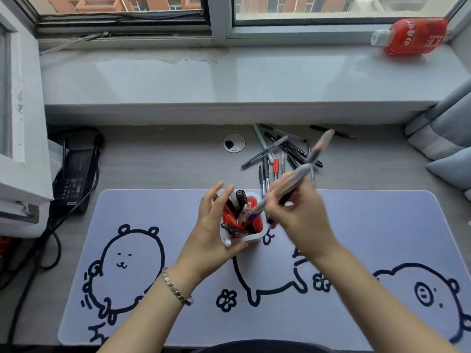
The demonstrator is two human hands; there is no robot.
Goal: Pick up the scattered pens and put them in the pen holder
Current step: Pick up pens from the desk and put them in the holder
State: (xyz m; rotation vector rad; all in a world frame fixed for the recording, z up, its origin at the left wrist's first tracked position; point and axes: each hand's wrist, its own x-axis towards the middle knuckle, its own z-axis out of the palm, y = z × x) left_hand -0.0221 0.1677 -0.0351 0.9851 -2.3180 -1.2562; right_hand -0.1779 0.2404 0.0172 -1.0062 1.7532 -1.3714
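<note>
A white pen holder (254, 236) with a red inside stands on the desk mat and holds several pens. My left hand (211, 233) cups its left side, fingers spread. Just right of the holder, my right hand (298, 212) grips a few blurred grey and black pens (303, 171); their lower tips point down over the holder's rim and their tops slant up to the right. A pile of scattered pens (283, 151) lies on the desk behind the holder, and one more dark pen (331, 131) rests near the wall.
A pale mat (153, 314) with cartoon animal drawings covers the desk front. A round cable grommet (234, 143) sits behind it. A black power adapter (74, 174) and cables lie at the left. A red bottle (413, 36) lies on the windowsill. Cushions (446, 149) are at the right.
</note>
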